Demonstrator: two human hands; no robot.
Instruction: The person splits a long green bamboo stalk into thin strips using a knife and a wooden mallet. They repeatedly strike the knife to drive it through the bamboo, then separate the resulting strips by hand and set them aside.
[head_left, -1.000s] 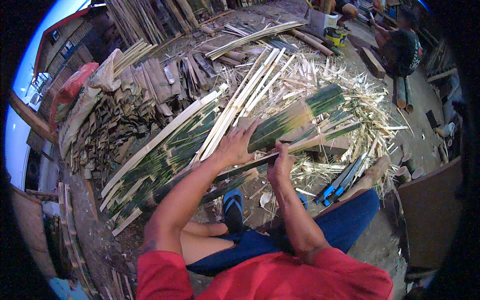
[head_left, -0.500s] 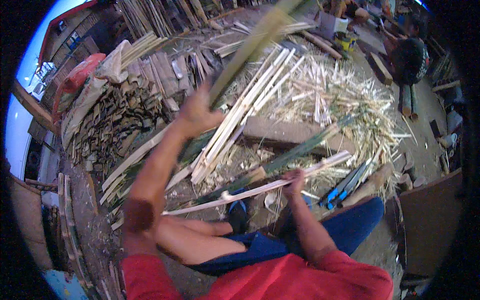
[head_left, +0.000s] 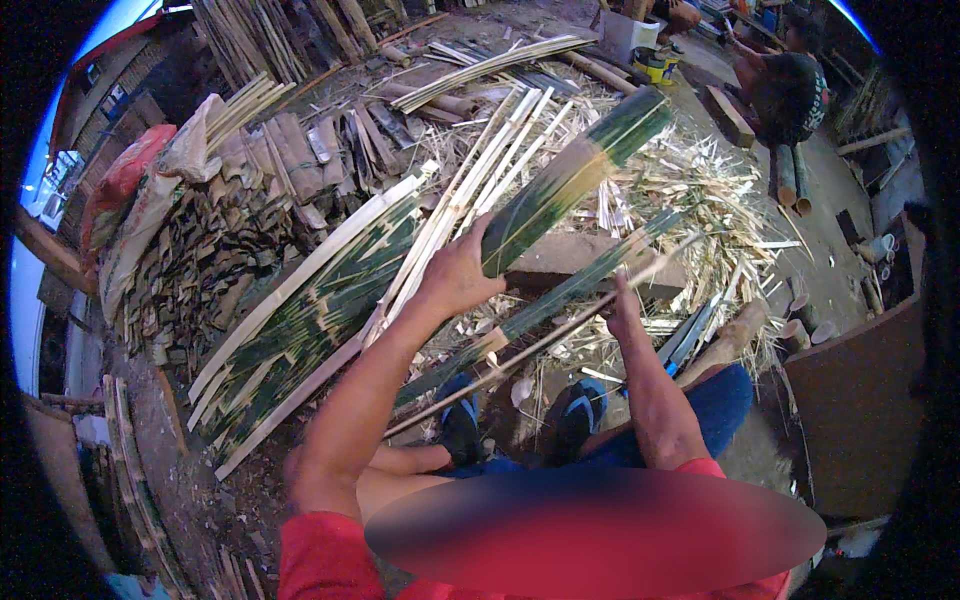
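My left hand (head_left: pixel 460 275) is closed on the near end of a wide green split bamboo piece (head_left: pixel 565 180), which slants away to the upper right over the shavings. In my right hand (head_left: pixel 622 310) is a long thin bamboo strip (head_left: pixel 510 366), gripped near its far end and running back toward my left knee. Beneath the strip lies another green bamboo slat (head_left: pixel 570 297), partly across a thick wooden block (head_left: pixel 545 255). Left of my left hand, many green and pale bamboo slats (head_left: pixel 325 290) lie in a fanned stack.
Pale strips (head_left: pixel 480 180) lie behind my left hand. Shavings (head_left: pixel 700 190) cover the ground ahead. Long blue-and-dark tools (head_left: pixel 685 340) lie by my right forearm. A pile of bamboo offcuts (head_left: pixel 220 250) and sacks (head_left: pixel 130 180) are at left. Another person (head_left: pixel 785 90) sits far right near bamboo poles (head_left: pixel 793 180).
The wide bamboo piece in my left hand has come down and right, turning its green face into view. My right hand has moved forward and right with its strip, now seen narrower.
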